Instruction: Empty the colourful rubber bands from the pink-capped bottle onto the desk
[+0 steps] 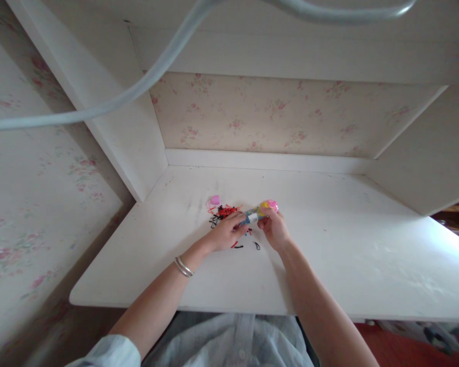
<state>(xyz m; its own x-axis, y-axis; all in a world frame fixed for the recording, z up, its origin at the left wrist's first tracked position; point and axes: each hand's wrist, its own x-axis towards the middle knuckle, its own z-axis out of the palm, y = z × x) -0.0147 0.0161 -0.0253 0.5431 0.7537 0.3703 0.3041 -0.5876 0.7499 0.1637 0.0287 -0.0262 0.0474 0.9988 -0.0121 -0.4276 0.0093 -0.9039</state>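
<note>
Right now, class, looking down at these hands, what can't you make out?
- Head view: print on the white label of the colorful tube-shaped pack, too small and blurred.
- Head view: the pack's left end, covered by the left hand.
- Head view: part of the red and black strand pile, behind that hand; too tangled to count.
- Head view: the pale cable's ends, cut off by picture edges.

White table (329,265), floral wallpaper (275,114) behind; right hand (273,228) holds a multicoloured tube (253,217), pink at its far right end, pale label uppermost; left hand (229,232) at the tube's other end, exact finger contact unclear; red and black bands (226,210) heaped just beyond the left hand; pink cap (214,200) near the heap; a loose dark band (257,245) nearer the wearer; silvery bangles (183,266) on left wrist.
</note>
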